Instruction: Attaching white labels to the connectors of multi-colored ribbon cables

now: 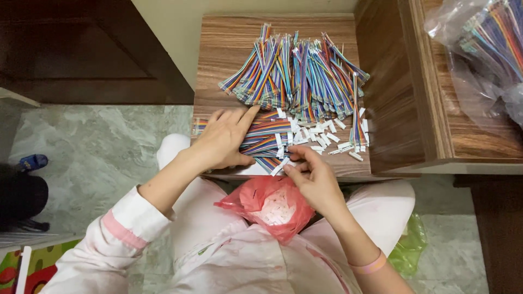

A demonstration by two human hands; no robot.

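Rainbow-striped ribbon cables (297,71) heap across the wooden stool top (218,49), left hand (223,139) pressing flat with fingers spread on a near bundle (267,136), right hand (310,174) pinching one cable's white connector (279,166) above the red bag (272,206).

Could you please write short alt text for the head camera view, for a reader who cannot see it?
A seated person's left hand presses flat on a stack of rainbow ribbon cables on a small wooden table, while the right hand pinches a white connector at one cable's end. A red plastic bag lies in the lap.
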